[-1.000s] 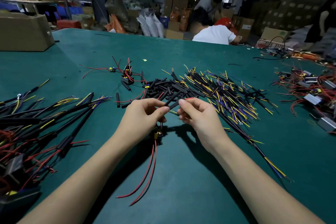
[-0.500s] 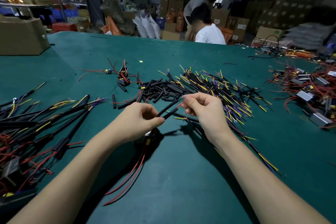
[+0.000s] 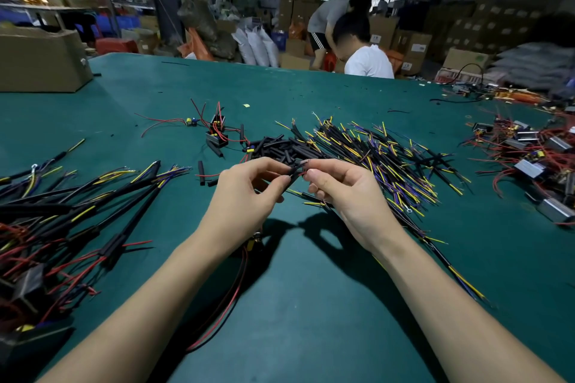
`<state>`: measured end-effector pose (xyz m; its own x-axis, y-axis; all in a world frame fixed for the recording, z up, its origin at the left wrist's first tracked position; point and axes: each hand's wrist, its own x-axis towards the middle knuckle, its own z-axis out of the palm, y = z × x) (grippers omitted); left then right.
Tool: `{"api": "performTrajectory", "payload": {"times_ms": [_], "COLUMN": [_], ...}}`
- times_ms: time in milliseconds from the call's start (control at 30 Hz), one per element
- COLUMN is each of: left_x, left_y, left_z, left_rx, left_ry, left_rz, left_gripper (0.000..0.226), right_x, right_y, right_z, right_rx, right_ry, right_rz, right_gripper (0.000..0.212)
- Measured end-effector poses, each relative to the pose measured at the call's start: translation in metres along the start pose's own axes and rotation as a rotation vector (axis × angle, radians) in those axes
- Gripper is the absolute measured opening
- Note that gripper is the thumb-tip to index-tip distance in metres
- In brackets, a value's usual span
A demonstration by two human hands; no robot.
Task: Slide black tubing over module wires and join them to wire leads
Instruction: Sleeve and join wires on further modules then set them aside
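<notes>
The worktop (image 3: 311, 336) is covered in matt green cloth-like material. Matt black rubbery sleeving is seen in the tubing pieces (image 3: 280, 149). The modules (image 3: 529, 168) are cased in dull grey metal. The box (image 3: 40, 62) is plain brown cardboard.

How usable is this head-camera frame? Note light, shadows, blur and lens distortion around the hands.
Head view: even overhead light, no glare on the green table; left hand and right hand cast dark shadows toward the camera; the black tubing pinched between them is sharp enough to make out; wide-angle bending curves the far table edge; cardboard boxes and the background are dim and soft.
</notes>
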<state>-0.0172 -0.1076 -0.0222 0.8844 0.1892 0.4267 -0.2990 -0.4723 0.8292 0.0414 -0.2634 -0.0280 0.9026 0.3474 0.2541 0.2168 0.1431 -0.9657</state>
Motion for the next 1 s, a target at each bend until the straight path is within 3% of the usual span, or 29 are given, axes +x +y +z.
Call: {"api": "performTrajectory", "payload": {"times_ms": [200,433,700,1000], "left_x": [0.002,0.008,0.0,0.002], "left_y": [-0.003,-0.009,0.003,-0.004], "left_z": [-0.003,-0.014,0.005,0.004], "left_rx": [-0.011,-0.027,-0.126,-0.047], "left_ry": [-0.093,-0.306,-0.062,-0.11], "left_rz": [0.011,-0.093,-0.029,-0.097], "left_gripper": [0.007,0.011,0.006,0.014], "right_x": [0.0,-0.001,-0.002,-0.005], "right_y": [-0.002,0.001,0.0,0.01], "right_z": [0.002,0.007,0.012,0.013], "right_rx": [0.023,0.075,0.18,-0.214], "right_ry": [0.043,0.137,0.051,0.131], "right_rz": [-0.037,-0.048,-0.04,-0.219], "right_gripper": [0.003,0.011,0.023,0.017]}}
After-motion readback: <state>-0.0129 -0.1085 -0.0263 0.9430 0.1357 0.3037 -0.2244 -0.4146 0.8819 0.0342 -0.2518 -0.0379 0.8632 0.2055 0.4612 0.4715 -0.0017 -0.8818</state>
